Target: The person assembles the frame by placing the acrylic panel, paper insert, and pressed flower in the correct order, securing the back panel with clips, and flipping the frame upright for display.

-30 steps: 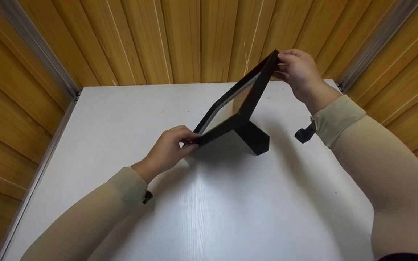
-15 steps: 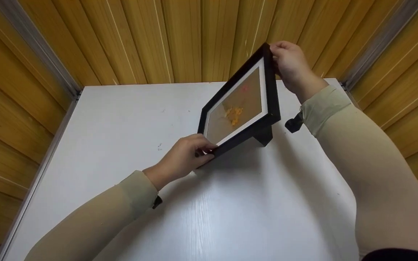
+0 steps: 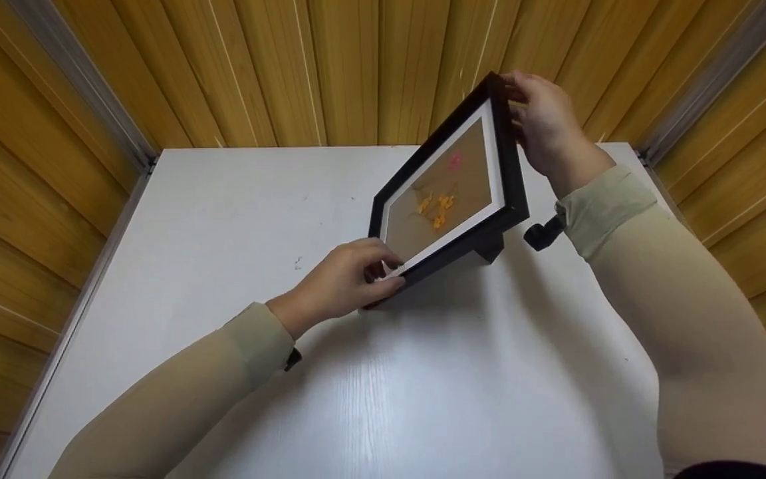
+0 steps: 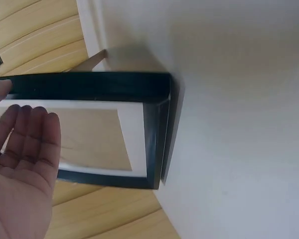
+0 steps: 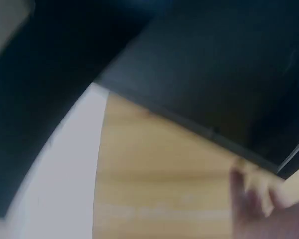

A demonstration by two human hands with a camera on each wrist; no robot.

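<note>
A black picture frame [image 3: 516, 199] with a white mat and orange and pink flowers stands tilted on the table, its bottom edge touching the surface. Behind it, the black support leg [image 3: 490, 249] is partly visible. My left hand [image 3: 338, 279] is at the lower side rail. Its thumb [image 4: 1, 90] lies on the rail, while its fairly straight fingers [image 4: 34, 130] are in front of the picture. By the upper corner, my right hand [image 3: 548, 130] has loosened fingers, partly hidden behind the edge. The right wrist view, blurred, shows these fingers [image 5: 245, 196] beside the frame's dark back [image 5: 199, 74].
A white table [image 3: 250, 206] carries the frame. Yellow wood-look panels [image 3: 276, 73] rise behind it and at both sides. Grey metal posts [image 3: 84, 80] mark the corners.
The frame has turned so that its picture faces me more, and its lower end has moved right. Both hands have moved with it; in the last half second their fingers have loosened.
</note>
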